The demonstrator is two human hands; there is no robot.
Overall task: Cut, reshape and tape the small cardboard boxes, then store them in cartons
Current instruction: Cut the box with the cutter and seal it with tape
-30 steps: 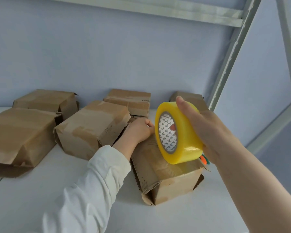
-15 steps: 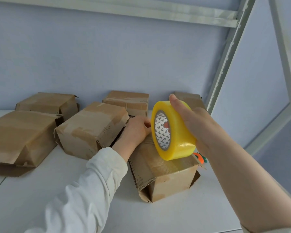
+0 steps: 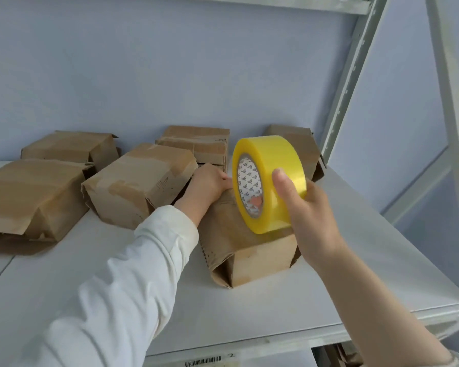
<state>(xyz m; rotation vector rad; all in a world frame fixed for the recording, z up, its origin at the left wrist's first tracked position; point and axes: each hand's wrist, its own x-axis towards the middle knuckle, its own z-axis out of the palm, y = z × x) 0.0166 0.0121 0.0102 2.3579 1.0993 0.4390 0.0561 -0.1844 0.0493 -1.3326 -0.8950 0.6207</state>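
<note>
A small brown cardboard box point(image 3: 260, 258) stands on the white shelf point(image 3: 276, 308) near its front right. My right hand point(image 3: 306, 215) grips a big yellow roll of clear tape point(image 3: 269, 181) upright over the box top, thumb on the roll's outer face. My left hand point(image 3: 210, 182) rests on the far left end of that box top, fingers curled down against it; what lies under the fingers is hidden.
Several other taped brown boxes sit behind and to the left: one point(image 3: 138, 185) beside my left arm, a large one point(image 3: 29, 197) at far left, others point(image 3: 196, 144) along the wall. A grey metal upright point(image 3: 347, 83) rises at the right. The shelf's front edge point(image 3: 355, 329) is close.
My right hand has shifted its hold on the roll, thumb now across the outer face, and the roll sits lower over the box top. The left hand stays at the box's far end.
</note>
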